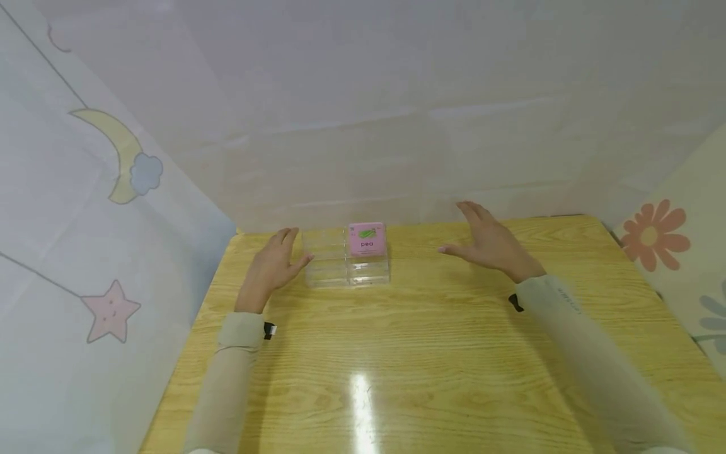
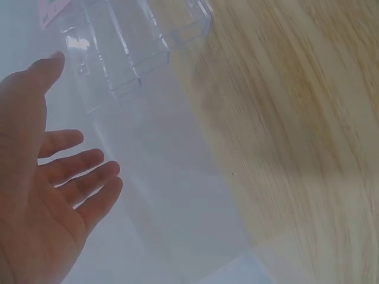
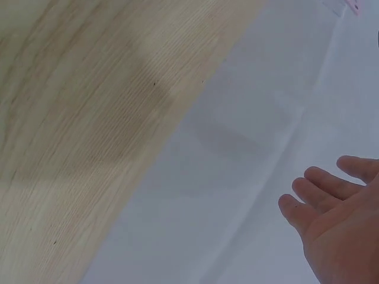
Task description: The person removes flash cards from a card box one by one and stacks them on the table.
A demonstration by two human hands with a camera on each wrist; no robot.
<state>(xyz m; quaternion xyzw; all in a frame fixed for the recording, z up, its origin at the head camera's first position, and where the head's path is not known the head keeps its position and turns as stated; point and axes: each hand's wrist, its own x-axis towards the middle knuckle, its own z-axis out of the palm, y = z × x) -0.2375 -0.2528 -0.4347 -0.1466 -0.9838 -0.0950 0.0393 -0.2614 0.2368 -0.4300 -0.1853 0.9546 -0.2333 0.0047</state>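
Observation:
A clear plastic divided holder [image 1: 326,277] stands near the table's back edge. In its back right part sits a pink card [image 1: 367,239] with a green pea picture and the word "pea". My left hand [image 1: 273,261] is just left of the holder, its thumb overlapping the holder's edge in the head view. In the left wrist view that hand [image 2: 44,171] has nothing between its relaxed fingers. Off to the right of the holder, apart from it, my right hand [image 1: 490,243] has its thumb and fingers spread. The right wrist view shows its palm [image 3: 349,236] bare.
The wooden table [image 1: 397,353] meets a pale sheet [image 1: 397,145] hanging behind it. Side sheets carry a moon [image 1: 121,154] and a star [image 1: 112,311] on the left, and a red flower [image 1: 656,235] on the right.

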